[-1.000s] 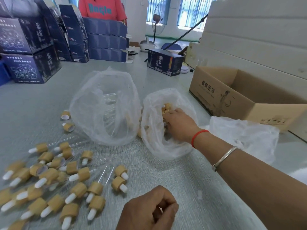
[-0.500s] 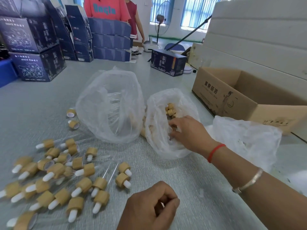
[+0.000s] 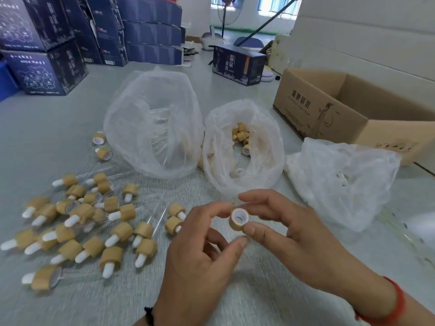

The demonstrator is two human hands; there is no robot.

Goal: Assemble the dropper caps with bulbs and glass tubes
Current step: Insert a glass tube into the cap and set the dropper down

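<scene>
I pinch one bare tan wooden cap with a white liner [image 3: 239, 218] between my right hand [image 3: 294, 241] and left hand [image 3: 204, 250] fingertips; many finished bulb-and-tube droppers [image 3: 94, 222] lie left, loose caps fill the clear plastic bag [image 3: 242, 147].

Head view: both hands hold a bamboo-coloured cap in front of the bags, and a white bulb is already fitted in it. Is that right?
Not quite. In the head view the cap is empty: its white-lined hole shows, with no bulb in it. The rest stands: the left hand and the right hand pinch it together, in front of the bags.
</scene>
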